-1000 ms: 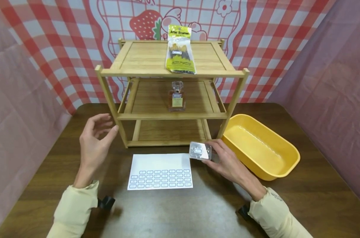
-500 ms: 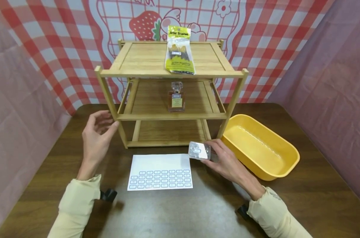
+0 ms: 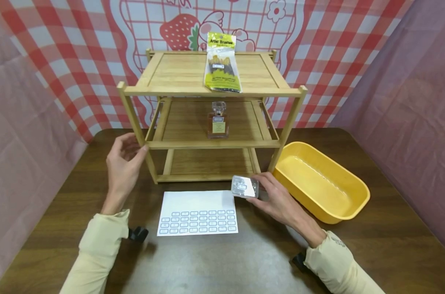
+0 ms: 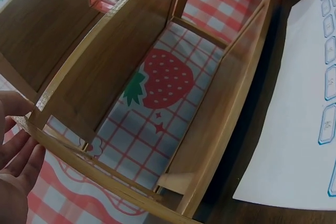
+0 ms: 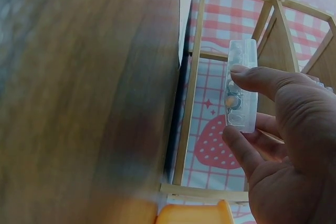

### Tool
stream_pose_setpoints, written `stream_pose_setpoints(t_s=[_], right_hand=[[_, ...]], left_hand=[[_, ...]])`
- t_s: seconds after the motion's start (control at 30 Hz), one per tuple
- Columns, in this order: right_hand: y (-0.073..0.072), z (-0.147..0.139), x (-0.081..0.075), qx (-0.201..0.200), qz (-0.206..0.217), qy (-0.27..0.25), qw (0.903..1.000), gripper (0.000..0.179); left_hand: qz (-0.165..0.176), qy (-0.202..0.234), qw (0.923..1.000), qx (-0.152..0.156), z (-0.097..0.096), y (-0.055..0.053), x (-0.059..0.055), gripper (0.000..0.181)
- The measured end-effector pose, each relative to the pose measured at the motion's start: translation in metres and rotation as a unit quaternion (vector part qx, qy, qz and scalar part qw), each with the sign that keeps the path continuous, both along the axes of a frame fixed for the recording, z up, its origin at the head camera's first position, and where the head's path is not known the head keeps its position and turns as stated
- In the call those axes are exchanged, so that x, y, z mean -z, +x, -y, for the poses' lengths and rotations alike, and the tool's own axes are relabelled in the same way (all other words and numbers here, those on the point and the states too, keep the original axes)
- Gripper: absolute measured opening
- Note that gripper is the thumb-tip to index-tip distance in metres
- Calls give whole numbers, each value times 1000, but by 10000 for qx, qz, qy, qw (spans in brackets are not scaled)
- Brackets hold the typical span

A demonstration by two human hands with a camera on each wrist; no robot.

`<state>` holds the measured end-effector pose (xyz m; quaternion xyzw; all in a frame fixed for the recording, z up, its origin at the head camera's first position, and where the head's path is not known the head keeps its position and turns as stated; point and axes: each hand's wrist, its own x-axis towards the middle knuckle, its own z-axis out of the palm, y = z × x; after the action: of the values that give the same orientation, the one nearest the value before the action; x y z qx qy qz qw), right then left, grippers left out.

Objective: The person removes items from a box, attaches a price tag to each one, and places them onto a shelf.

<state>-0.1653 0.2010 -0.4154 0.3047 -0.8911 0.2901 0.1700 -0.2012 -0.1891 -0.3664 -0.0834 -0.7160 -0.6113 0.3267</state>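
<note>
My left hand (image 3: pixel 123 165) is at the left front post of a three-tier wooden shelf rack (image 3: pixel 213 143). In the left wrist view, the thumb lies on one side of that post and the curled fingers (image 4: pixel 23 153) on the other, pinching it. A small clear plastic case (image 3: pixel 244 186) with a white label is held by my right hand (image 3: pixel 277 200), just in front of the bottom tier. The right wrist view shows thumb and fingertips gripping the edges of this case (image 5: pixel 242 85), with small pieces inside too blurred to name.
A perfume bottle (image 3: pixel 218 122) stands on the middle tier; a bag of artist brushes (image 3: pixel 222 65) lies on top. A sheet of labels (image 3: pixel 198 204) is on the table before the rack. To the right sits a yellow basin (image 3: pixel 354 204).
My left hand has moved up and right to the rack's left front post and closed on it. The right hand and the case have shifted very slightly left.
</note>
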Motion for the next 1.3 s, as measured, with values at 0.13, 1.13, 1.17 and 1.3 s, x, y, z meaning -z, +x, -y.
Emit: stream_pose_setpoints(t_s=[0.13, 1.13, 1.17, 1.3], right_hand=[[0, 0, 0, -9, -17, -9, 10000, 60], [-12, 14, -7, -102, -2, -52, 9999, 60], [-13, 14, -7, -111, -13, -60, 9999, 59], [-16, 16, -8, -113, 39, -81, 9999, 59]], left_hand=[[-2, 160, 9999, -45, -1, -4, 0, 35], [-59, 196, 9994, 291, 5, -13, 6, 33], [-75, 197, 9993, 307, 5, -13, 6, 34], [-130, 217, 9990, 374, 5, -14, 8, 34]])
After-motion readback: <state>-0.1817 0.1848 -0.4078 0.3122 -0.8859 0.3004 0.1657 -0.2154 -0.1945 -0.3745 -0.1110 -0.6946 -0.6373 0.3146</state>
